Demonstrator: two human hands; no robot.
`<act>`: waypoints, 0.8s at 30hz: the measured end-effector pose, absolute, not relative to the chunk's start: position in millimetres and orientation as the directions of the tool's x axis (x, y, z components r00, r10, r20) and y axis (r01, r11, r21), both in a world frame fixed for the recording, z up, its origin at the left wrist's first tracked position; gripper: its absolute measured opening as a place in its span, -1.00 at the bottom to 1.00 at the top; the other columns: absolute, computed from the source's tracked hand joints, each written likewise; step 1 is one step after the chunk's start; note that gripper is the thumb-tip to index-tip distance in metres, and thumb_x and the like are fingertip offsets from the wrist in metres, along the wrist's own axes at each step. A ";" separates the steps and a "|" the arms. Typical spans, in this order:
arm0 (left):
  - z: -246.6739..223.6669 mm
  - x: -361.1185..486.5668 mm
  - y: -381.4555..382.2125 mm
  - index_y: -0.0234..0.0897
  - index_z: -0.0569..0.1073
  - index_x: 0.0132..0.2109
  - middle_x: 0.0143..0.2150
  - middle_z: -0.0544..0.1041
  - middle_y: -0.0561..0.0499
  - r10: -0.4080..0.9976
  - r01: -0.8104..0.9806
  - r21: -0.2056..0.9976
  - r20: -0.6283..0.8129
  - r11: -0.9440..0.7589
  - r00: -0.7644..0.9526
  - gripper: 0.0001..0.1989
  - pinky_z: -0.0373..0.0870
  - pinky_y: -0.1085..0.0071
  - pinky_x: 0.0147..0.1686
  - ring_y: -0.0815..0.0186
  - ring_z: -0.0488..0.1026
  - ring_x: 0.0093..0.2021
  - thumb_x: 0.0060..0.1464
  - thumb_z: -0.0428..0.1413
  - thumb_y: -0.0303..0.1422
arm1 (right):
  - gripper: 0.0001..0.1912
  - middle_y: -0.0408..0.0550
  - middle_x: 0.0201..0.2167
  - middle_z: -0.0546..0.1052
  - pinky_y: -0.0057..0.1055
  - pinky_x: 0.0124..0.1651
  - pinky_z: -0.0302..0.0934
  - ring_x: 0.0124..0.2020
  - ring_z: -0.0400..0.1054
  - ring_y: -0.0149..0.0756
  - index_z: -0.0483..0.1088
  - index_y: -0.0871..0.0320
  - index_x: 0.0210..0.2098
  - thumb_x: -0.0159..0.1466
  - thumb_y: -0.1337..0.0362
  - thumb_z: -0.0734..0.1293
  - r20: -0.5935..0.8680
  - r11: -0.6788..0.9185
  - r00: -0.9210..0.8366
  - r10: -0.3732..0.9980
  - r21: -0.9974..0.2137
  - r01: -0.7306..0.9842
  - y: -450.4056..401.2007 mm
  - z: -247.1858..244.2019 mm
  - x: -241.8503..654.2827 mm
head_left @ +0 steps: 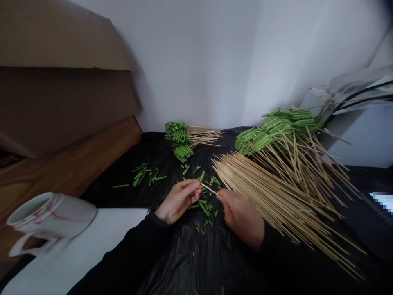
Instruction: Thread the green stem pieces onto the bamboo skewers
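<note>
My right hand (pixel 242 217) is closed on a thin wooden skewer (pixel 210 189) that points up and left. At its tip, my left hand (pixel 181 198) pinches a small green bean piece (pixel 202 176). Cut green pieces (pixel 205 207) lie scattered under and around both hands on black plastic sheeting (pixel 184 262). A large bundle of bare skewers (pixel 270 192) lies just right of my right hand. Behind the hands is a small stack of skewered green pieces (pixel 179 137), and a larger stack (pixel 276 127) rests at the back right.
At the lower left a white mug (pixel 73 215) with red marks stands on a white surface (pixel 92 246). Cardboard boxes (pixel 67 94) rise at the left above a wooden surface (pixel 104 147). A white wall runs behind; plastic wrap and black cables are at the right.
</note>
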State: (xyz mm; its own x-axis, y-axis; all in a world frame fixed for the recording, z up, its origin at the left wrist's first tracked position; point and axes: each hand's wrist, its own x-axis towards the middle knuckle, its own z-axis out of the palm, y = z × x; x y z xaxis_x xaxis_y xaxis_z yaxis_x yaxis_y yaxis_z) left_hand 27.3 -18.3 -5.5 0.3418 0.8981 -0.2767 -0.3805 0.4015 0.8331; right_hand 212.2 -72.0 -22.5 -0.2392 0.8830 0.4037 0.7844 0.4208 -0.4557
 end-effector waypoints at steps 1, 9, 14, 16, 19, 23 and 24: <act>-5.5 27.6 -18.6 -0.41 0.54 -0.35 -0.43 0.48 0.02 0.899 -0.377 0.835 -0.276 0.400 0.341 -0.86 0.38 0.61 -0.39 0.52 0.40 -0.45 -0.07 0.31 -0.43 | -0.74 -0.11 -0.47 0.45 -0.40 -0.37 -0.07 -0.43 0.29 -0.38 0.28 0.15 -0.40 0.35 0.39 0.05 0.401 0.421 -0.242 0.884 -0.456 0.784 -72.2 -22.8 211.8; -7.4 28.4 -18.7 -0.42 0.54 -0.36 -0.42 0.48 0.01 0.899 -0.355 0.847 -0.278 0.395 0.338 -0.85 0.38 0.62 -0.40 0.52 0.40 -0.44 -0.07 0.31 -0.41 | -0.74 -0.10 -0.47 0.46 -0.38 -0.40 -0.13 -0.46 0.28 -0.38 0.27 0.15 -0.40 0.35 0.38 0.04 0.382 0.401 -0.233 0.895 -0.455 0.795 -72.3 -23.4 210.8; -6.5 28.6 -21.0 -0.41 0.54 -0.35 -0.41 0.50 0.01 0.901 -0.342 0.856 -0.272 0.387 0.338 -0.84 0.38 0.62 -0.38 0.52 0.40 -0.44 -0.08 0.32 -0.41 | -0.72 -0.09 -0.49 0.45 -0.39 -0.39 -0.11 -0.47 0.29 -0.37 0.26 0.14 -0.43 0.35 0.35 0.04 0.353 0.401 -0.240 0.904 -0.515 0.758 -71.8 -16.7 209.1; -6.5 31.5 -24.4 -0.41 0.55 -0.35 -0.40 0.51 0.00 0.895 -0.315 0.865 -0.278 0.391 0.348 -0.83 0.38 0.61 -0.37 0.51 0.42 -0.43 -0.09 0.33 -0.39 | -0.71 -0.10 -0.51 0.45 -0.40 -0.39 -0.08 -0.47 0.30 -0.38 0.27 0.14 -0.43 0.36 0.34 0.04 0.326 0.399 -0.248 0.912 -0.570 0.718 -71.0 -13.2 208.6; -7.1 36.4 -28.6 -0.41 0.55 -0.33 -0.38 0.54 -0.02 0.883 -0.292 0.866 -0.289 0.406 0.369 -0.81 0.40 0.60 -0.35 0.48 0.44 -0.41 -0.11 0.34 -0.38 | -0.71 -0.12 -0.49 0.46 -0.42 -0.39 -0.06 -0.47 0.31 -0.39 0.28 0.14 -0.41 0.37 0.30 0.04 0.308 0.397 -0.256 0.916 -0.620 0.677 -69.2 -10.0 209.9; -7.2 36.1 -25.6 -0.40 0.55 -0.34 -0.40 0.53 0.00 0.904 -0.344 0.856 -0.277 0.386 0.325 -0.81 0.39 0.62 -0.38 0.50 0.44 -0.42 -0.12 0.34 -0.40 | -0.69 -0.12 -0.47 0.46 -0.41 -0.38 -0.07 -0.45 0.30 -0.39 0.29 0.14 -0.42 0.38 0.26 0.05 0.330 0.402 -0.254 0.909 -0.540 0.739 -68.2 -10.6 214.3; -6.7 34.8 -23.9 -0.40 0.54 -0.35 -0.41 0.52 0.01 0.911 -0.364 0.850 -0.274 0.380 0.309 -0.82 0.38 0.62 -0.39 0.51 0.43 -0.43 -0.12 0.34 -0.41 | -0.69 -0.11 -0.46 0.46 -0.40 -0.39 -0.08 -0.45 0.30 -0.38 0.29 0.14 -0.42 0.38 0.26 0.05 0.340 0.398 -0.247 0.907 -0.507 0.765 -68.4 -11.2 215.3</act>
State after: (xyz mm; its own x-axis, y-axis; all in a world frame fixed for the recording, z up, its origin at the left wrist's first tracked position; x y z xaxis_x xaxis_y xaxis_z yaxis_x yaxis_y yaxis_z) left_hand 34.8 -23.9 -6.7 0.3089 0.9107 -0.2742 -0.3645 0.3797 0.8503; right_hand 215.3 -68.4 -11.2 -0.2469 0.9075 0.3398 0.7649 0.3978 -0.5066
